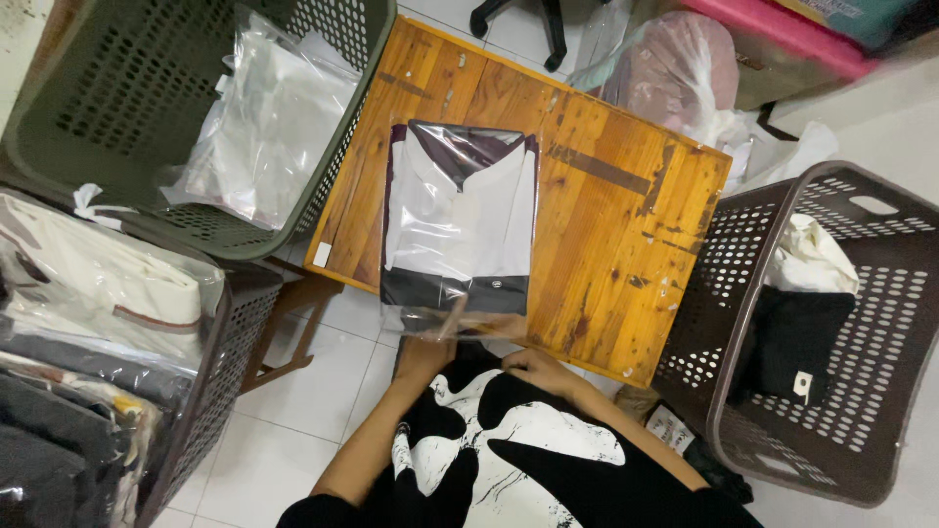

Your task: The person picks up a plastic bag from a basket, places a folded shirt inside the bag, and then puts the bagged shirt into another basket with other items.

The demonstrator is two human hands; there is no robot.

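One bagged shirt, white w/ dark collar and dark hem, lies flat on the table, toward its left half. The clear bag's open end hangs over the table's near edge. Left hand sits just below that edge, fingers pinched on the bag flap. Right hand is beside it, also at the near edge, fingers curled down at the flap; can't tell if it actually grips the plastic. Shirt itself lies just beyond both hands, on the far side of the edge.

Count: 1 table, 3 baskets. Green basket left of table, w/ bagged white items inside. Brown basket at table's near-left, stacked w/ bagged clothes. Another brown basket right of table, holding a white and a black garment. One pink bag past the table's far-right corner.
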